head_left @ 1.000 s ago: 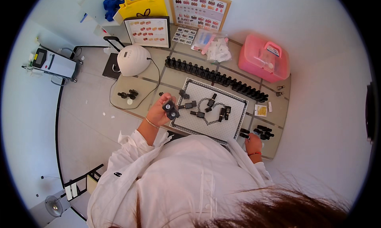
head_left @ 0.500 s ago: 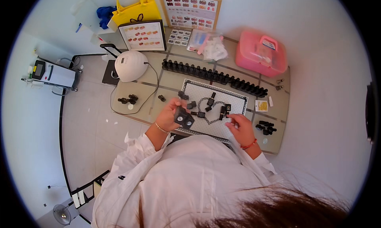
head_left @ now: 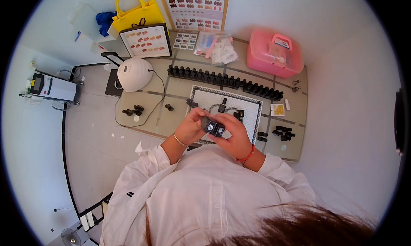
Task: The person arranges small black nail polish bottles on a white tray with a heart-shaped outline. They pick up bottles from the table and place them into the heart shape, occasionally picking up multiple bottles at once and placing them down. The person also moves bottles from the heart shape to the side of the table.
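Observation:
Both hands meet over the near part of a white mat (head_left: 252,113) with a dark patterned border. My left hand (head_left: 191,128) is closed on the left side of a pair of small black nail polish bottles (head_left: 215,128). Around their right side wrap the fingers of my right hand (head_left: 234,132). The bottles' square ends face up toward me; their other ends are hidden. Beyond my hands, a black bottle (head_left: 222,105) lies on the mat by a dark heart-shaped outline, with more black bottles (head_left: 239,115) to its right. Another dark bottle (head_left: 191,103) is near my left fingers.
A long row of black bottles (head_left: 222,80) crosses the table behind the mat. Loose bottles (head_left: 284,133) lie at right, others (head_left: 134,110) at left. A white nail lamp (head_left: 135,74) trails a cable. A pink case (head_left: 274,53) and colour charts (head_left: 195,12) stand behind.
My right hand has moved left from the mat's right side and now grips the bottles together with my left hand. The bottles have shifted right, and the view has moved slightly.

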### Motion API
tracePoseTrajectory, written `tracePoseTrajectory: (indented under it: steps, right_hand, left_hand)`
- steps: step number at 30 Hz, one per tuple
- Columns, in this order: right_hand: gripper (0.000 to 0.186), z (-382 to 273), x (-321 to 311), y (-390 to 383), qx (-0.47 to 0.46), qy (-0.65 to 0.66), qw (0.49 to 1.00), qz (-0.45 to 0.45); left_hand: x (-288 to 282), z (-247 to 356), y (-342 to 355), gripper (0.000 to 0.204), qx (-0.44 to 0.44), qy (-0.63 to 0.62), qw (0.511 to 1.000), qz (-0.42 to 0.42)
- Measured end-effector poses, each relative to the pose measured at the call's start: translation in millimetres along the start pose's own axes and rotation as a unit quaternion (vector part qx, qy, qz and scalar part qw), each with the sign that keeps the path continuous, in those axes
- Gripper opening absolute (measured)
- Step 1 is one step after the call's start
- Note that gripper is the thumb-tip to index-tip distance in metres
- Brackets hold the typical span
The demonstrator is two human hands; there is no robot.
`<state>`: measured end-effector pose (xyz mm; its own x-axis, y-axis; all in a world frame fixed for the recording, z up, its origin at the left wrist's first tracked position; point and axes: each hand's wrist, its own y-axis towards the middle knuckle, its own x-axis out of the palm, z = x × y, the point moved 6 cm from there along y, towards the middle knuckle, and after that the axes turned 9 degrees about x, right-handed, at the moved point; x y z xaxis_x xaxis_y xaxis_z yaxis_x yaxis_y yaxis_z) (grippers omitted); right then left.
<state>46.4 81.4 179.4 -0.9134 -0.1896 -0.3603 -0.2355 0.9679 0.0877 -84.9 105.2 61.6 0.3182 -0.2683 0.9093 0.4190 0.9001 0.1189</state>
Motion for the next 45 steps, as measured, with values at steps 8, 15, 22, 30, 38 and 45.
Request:
tracePoseTrajectory:
  steps: [8, 15, 22, 30, 38, 45]
  right_hand:
    - [0.061, 90, -35, -21, 0.218, 0.028, 0.975, 0.041]
    - [0.043, 184, -129, -114, 0.336, -0.212, 0.909, 0.123]
    - [0.038, 220, -129, -167, 0.302, -0.309, 0.893, 0.129]
    - [0.031, 234, -153, -202, 0.341, -0.239, 0.902, 0.11]
    - [0.028, 247, -168, -205, 0.309, -0.235, 0.918, 0.083]
    - [0.024, 239, -165, -195, 0.322, -0.198, 0.922, 0.078]
  left_hand:
    - [-10, 1, 11, 0.023, -0.073, 0.221, 0.965, 0.119]
    - [-11, -20, 22, 0.017, -0.168, 0.598, 0.783, -0.014]
    - [8, -145, 65, 0.022, -0.029, 0.696, 0.657, -0.289]
    - [-8, -255, 79, 0.014, -0.095, 0.769, 0.551, -0.31]
    - [-22, -298, 85, 0.02, -0.137, 0.771, 0.546, -0.298]
    - [-10, -257, 77, 0.031, -0.074, 0.711, 0.65, -0.257]
